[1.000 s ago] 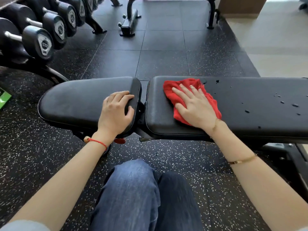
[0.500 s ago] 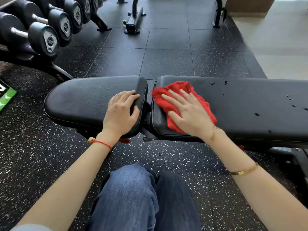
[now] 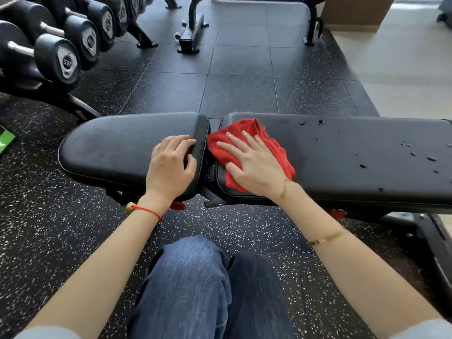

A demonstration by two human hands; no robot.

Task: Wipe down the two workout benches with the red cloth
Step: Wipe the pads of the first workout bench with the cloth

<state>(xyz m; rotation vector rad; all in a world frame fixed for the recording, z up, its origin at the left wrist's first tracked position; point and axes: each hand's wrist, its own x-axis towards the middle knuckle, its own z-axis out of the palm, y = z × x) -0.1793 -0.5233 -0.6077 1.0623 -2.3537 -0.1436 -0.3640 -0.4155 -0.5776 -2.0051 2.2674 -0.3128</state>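
A black workout bench lies across the view in two pads: a short seat pad point(image 3: 110, 148) on the left and a long back pad point(image 3: 354, 155) on the right. My right hand point(image 3: 254, 165) presses flat, fingers straight, on the red cloth point(image 3: 252, 126) at the long pad's left end. The cloth's left edge reaches over the gap between the pads. Water drops point(image 3: 415, 152) dot the long pad further right. My left hand point(image 3: 171, 165) holds the right end of the seat pad, fingers bent over its rounded edge, thumb against the side.
A rack of black dumbbells point(image 3: 56, 57) stands at the upper left. Another bench's frame point(image 3: 193, 35) is on the rubber floor behind. A green object point(image 3: 5, 143) lies at the left edge. My knees in jeans point(image 3: 195, 277) are close below the bench, and its base point(image 3: 435, 241) extends at the right.
My right hand has slid the red cloth leftward along the long pad to its left end. My left hand has kept its hold on the seat pad.
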